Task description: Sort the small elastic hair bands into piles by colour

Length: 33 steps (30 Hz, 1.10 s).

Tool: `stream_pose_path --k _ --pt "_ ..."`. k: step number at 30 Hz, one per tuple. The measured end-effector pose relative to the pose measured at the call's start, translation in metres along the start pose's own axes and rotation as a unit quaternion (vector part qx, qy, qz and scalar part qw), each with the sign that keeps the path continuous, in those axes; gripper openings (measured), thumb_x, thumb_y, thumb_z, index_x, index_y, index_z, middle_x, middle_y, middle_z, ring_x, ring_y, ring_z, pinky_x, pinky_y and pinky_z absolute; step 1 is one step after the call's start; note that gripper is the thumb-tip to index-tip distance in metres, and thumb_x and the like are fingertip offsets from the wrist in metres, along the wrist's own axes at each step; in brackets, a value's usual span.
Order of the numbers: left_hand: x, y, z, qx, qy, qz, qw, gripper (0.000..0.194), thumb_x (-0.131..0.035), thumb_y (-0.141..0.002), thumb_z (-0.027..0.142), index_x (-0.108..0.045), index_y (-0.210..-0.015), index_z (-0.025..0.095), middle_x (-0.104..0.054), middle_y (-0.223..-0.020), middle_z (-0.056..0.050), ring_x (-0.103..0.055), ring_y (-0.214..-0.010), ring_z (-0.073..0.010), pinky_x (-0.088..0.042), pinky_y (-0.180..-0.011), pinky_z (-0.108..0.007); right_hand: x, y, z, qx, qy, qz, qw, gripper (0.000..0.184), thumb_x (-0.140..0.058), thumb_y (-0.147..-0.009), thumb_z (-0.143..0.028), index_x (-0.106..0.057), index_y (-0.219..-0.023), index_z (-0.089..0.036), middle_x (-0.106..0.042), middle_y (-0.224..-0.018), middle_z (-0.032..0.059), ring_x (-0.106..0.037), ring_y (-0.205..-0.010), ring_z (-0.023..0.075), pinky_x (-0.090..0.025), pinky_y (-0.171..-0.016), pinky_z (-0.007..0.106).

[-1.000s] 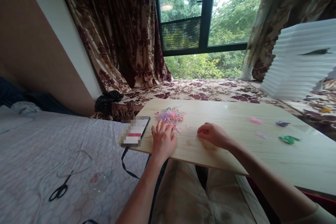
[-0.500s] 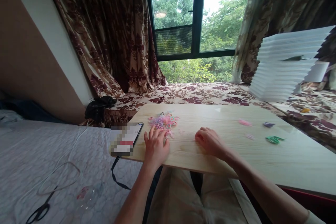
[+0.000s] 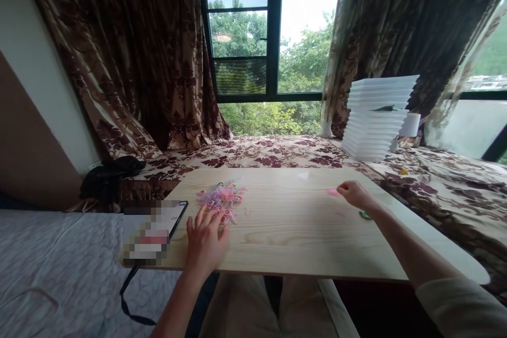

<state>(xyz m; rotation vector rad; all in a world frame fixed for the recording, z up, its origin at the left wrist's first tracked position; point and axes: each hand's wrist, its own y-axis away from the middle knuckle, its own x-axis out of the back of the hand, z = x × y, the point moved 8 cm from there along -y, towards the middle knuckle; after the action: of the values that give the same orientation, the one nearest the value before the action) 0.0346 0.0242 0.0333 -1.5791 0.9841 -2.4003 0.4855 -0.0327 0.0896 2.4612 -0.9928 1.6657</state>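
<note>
A tangled pile of small multicoloured elastic hair ties [image 3: 225, 195] lies on the left part of the pale wooden table [image 3: 277, 243]. My left hand [image 3: 206, 235] rests at the pile's near edge, palm down, its fingers spread and touching some ties. Across the table, my right hand [image 3: 358, 195] is closed just beside a small pink bunch of ties [image 3: 333, 191]; whatever its fingers hold is hidden. Green ties [image 3: 365, 215] show partly from behind my right forearm. A few faint pink ties [image 3: 339, 213] lie nearer to me.
A phone [image 3: 156, 232] with a dark strap lies at the table's left end. Beyond the table stands a white pleated stack [image 3: 376, 121] on the flower-patterned window seat [image 3: 269, 156]. A black bag [image 3: 113, 174] sits at the left, above a quilted bed cover [image 3: 51, 253].
My right hand has moved from the table's middle to the right, up to the pink bunch. My left hand stays at the pile. The view has swung right.
</note>
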Motion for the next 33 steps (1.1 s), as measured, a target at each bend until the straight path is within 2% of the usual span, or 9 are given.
stream_pose_path --k 7,11,13,16,18,22,25,28,33 --pt "-0.001 0.000 -0.001 -0.001 0.006 0.004 1.000 0.033 -0.050 -0.086 0.026 -0.068 -0.113 0.023 -0.069 -0.123 -0.008 -0.045 -0.134 -0.0329 -0.028 -0.113 -0.061 -0.005 -0.009 0.005 -0.060 0.068 -0.046 0.995 0.017 -0.059 -0.074 -0.019 -0.066 -0.058 -0.020 -0.065 -0.063 0.0103 -0.058 -0.058 0.0205 -0.039 -0.058 0.034" --pt "0.000 0.000 -0.001 0.004 0.012 0.008 1.000 0.032 -0.051 -0.086 0.025 -0.068 -0.112 0.025 -0.069 -0.122 -0.008 -0.045 -0.134 -0.0325 -0.027 -0.113 -0.060 0.003 -0.003 0.000 -0.048 0.076 -0.040 0.995 0.021 -0.054 -0.080 -0.023 -0.071 -0.068 -0.018 -0.069 -0.074 0.0138 -0.061 -0.066 0.0226 -0.039 -0.059 0.035" --pt "0.002 0.000 0.000 0.008 0.013 0.006 1.000 0.031 -0.051 -0.086 0.025 -0.069 -0.112 0.025 -0.068 -0.122 -0.008 -0.045 -0.134 -0.0325 -0.027 -0.114 -0.060 0.000 0.005 -0.012 -0.027 0.067 -0.032 0.997 0.023 -0.052 -0.082 -0.026 -0.073 -0.076 -0.018 -0.071 -0.078 0.0132 -0.063 -0.071 0.0240 -0.040 -0.061 0.035" --pt "0.006 -0.001 0.002 0.015 0.016 -0.001 1.000 0.031 -0.051 -0.086 0.024 -0.068 -0.112 0.024 -0.069 -0.122 -0.008 -0.045 -0.134 -0.0322 -0.026 -0.114 -0.060 -0.027 0.026 -0.057 0.057 0.006 -0.028 0.998 0.024 -0.053 -0.080 -0.029 -0.074 -0.083 -0.019 -0.073 -0.083 0.0099 -0.065 -0.076 0.0240 -0.045 -0.067 0.033" --pt "0.008 -0.001 0.004 0.018 0.018 -0.007 1.000 0.031 -0.051 -0.087 0.023 -0.068 -0.113 0.022 -0.069 -0.121 -0.008 -0.045 -0.135 -0.0318 -0.026 -0.115 -0.061 -0.056 0.047 -0.101 0.126 -0.063 -0.049 0.989 0.025 -0.051 -0.081 -0.029 -0.074 -0.082 -0.019 -0.073 -0.084 0.0084 -0.066 -0.077 0.0220 -0.047 -0.070 0.032" --pt "0.011 -0.003 0.006 0.025 0.024 -0.014 0.999 0.029 -0.052 -0.086 0.022 -0.068 -0.111 0.022 -0.068 -0.121 -0.009 -0.044 -0.135 -0.0314 -0.027 -0.115 -0.060 -0.107 0.092 -0.185 0.200 -0.147 -0.094 0.964 0.026 -0.048 -0.081 -0.028 -0.073 -0.084 -0.020 -0.070 -0.083 0.0061 -0.064 -0.070 0.0179 -0.050 -0.069 0.031" --pt "0.011 -0.003 0.005 0.031 0.032 -0.015 0.999 0.031 -0.054 -0.086 0.021 -0.067 -0.113 0.024 -0.068 -0.121 -0.009 -0.043 -0.136 -0.0308 -0.026 -0.116 -0.059 -0.121 0.112 -0.222 0.228 -0.199 -0.089 0.949 0.027 -0.046 -0.083 -0.027 -0.072 -0.085 -0.021 -0.069 -0.085 0.0059 -0.064 -0.069 0.0165 -0.051 -0.069 0.031" --pt "0.011 -0.003 0.004 0.035 0.039 -0.018 0.998 0.030 -0.053 -0.086 0.022 -0.066 -0.113 0.023 -0.068 -0.122 -0.008 -0.042 -0.137 -0.0303 -0.025 -0.116 -0.059 -0.118 0.112 -0.222 0.211 -0.241 -0.044 0.946 0.027 -0.046 -0.083 -0.027 -0.071 -0.087 -0.021 -0.070 -0.089 0.0066 -0.064 -0.074 0.0173 -0.052 -0.074 0.033" --pt "0.012 -0.004 0.005 0.036 0.050 -0.022 0.998 0.029 -0.053 -0.087 0.024 -0.066 -0.113 0.023 -0.067 -0.123 -0.007 -0.040 -0.138 -0.0295 -0.026 -0.116 -0.058 -0.117 0.095 -0.191 0.139 -0.225 -0.035 0.964 0.029 -0.046 -0.080 -0.023 -0.074 -0.090 -0.019 -0.071 -0.095 0.0087 -0.066 -0.083 0.0197 -0.052 -0.082 0.036"
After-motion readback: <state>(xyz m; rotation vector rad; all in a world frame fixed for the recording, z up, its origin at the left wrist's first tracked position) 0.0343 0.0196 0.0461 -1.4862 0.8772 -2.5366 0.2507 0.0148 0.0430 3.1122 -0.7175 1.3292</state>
